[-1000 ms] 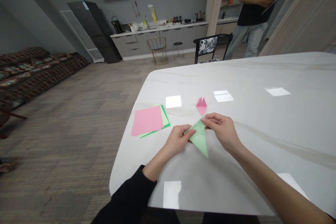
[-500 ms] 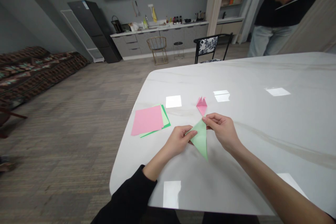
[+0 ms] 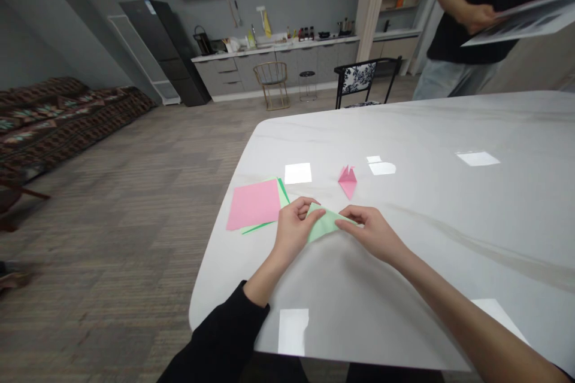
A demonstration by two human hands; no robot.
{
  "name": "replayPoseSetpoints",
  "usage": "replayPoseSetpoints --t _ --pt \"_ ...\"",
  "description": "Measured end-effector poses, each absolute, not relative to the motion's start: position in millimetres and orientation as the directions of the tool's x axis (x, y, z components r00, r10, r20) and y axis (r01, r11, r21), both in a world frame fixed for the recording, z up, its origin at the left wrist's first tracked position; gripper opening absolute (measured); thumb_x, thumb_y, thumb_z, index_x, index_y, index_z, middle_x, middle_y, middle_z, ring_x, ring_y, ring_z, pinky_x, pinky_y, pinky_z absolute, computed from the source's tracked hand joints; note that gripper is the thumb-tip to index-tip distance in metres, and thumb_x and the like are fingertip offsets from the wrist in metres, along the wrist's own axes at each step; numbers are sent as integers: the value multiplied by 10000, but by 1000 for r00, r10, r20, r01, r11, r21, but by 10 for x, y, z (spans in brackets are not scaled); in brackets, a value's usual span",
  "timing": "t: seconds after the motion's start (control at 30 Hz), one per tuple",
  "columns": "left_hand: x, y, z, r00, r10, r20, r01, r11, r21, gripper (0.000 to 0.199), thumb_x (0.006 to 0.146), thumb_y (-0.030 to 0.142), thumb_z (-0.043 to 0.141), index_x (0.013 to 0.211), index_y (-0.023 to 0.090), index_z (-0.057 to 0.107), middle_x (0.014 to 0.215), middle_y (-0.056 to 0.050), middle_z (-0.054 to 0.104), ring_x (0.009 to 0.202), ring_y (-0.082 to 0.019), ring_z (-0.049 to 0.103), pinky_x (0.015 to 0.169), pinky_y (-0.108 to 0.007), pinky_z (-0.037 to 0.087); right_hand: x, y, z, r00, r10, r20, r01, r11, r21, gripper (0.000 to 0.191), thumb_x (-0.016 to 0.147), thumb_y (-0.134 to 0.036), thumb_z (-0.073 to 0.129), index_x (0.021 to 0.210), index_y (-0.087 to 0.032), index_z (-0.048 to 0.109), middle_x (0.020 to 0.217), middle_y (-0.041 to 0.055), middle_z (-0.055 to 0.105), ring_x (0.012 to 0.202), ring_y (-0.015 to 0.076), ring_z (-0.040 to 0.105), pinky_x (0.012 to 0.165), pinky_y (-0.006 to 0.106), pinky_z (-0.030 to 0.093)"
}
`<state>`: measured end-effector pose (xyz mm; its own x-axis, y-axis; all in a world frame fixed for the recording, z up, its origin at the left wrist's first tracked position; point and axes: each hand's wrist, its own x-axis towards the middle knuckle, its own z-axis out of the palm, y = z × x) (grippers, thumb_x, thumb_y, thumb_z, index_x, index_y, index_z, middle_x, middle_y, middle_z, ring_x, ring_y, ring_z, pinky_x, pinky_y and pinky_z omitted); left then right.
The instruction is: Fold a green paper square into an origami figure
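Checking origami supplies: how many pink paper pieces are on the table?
2: a flat square pink sheet atop green sheets, and a small folded pink piece. More could hide underneath.

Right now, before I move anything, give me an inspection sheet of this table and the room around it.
surface: white marble-look table, with bright patches of reflected light on it.
job's things: light green folded paper held between both hands; small folded pink paper lies just beyond them.
clutter: pink sheet on top of green sheets, beside the left hand.
grips: left hand and right hand hold the green paper from opposite sides.
cables: nothing seen.
surroundings: a person stands past the table holding a printed sheet; beyond are a patterned sofa, a black chair and a kitchen counter.
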<state>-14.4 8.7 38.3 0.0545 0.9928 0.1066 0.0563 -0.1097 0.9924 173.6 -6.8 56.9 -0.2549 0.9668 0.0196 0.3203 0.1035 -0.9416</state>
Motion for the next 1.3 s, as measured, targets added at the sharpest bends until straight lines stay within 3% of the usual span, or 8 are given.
replayPoseSetpoints --t 0.17,0.4,0.63,0.77,0.93,1.03,1.17,1.3 --pt "-122 54 372 160 981 110 102 -127 987 285 774 407 719 852 141 656 725 -22 649 660 -137 581 584 -221 425 1728 -57 538 -269 962 49 316 136 -939 271 853 -411 594 716 -201 695 680 9 646 662 178 552 621 295 402" --pt "-133 46 394 401 911 -95 26 92 995 363 830 522 616 900 166 595 796 -53 678 658 -205 687 522 -269 509 1765 -56 565 -268 963 11 325 102 -940 308 869 -399 565 667 -203 692 683 19 671 684 196 582 646 311 423" --pt "-113 -16 367 487 867 -102 182 13 983 338 870 502 559 883 167 607 757 -32 652 647 -195 702 474 -227 502 1730 -41 549 -258 965 46 331 134 -934 152 829 -333 620 767 -216 694 750 12 706 739 194 625 720 315 458" --pt "-82 -65 358 501 861 -91 241 -38 970 286 884 449 557 886 174 636 751 -20 654 600 -166 681 477 -215 477 1717 -47 539 -266 962 69 338 160 -928 157 838 -329 607 750 -214 667 720 8 678 711 184 606 687 309 446" --pt "-137 16 349 414 907 -77 244 -29 969 229 779 383 703 810 166 638 710 -16 674 610 -173 679 524 -225 473 1780 -12 545 -206 975 88 301 148 -942 191 839 -369 617 739 -207 633 698 3 627 678 170 556 627 292 409" --pt "-215 123 364 246 967 -72 163 32 986 275 697 361 783 784 156 621 630 -12 669 585 -156 648 565 -235 473 1822 24 548 -104 991 87 209 108 -972 233 830 -415 635 744 -199 609 662 -10 565 623 149 500 594 282 384" --pt "-262 196 409 6 999 -46 -182 47 982 342 651 345 825 847 166 609 638 16 661 635 -123 622 680 -255 507 1812 21 548 -122 991 59 141 76 -987 245 822 -431 651 751 -202 598 663 -12 545 637 148 502 602 279 389" --pt "-197 156 430 49 999 -22 -355 38 934 334 713 378 781 939 167 655 815 -20 700 744 -130 643 729 -253 507 1753 -35 556 -186 981 60 154 90 -984 235 832 -410 644 733 -203 594 662 -15 535 622 140 482 579 276 369"
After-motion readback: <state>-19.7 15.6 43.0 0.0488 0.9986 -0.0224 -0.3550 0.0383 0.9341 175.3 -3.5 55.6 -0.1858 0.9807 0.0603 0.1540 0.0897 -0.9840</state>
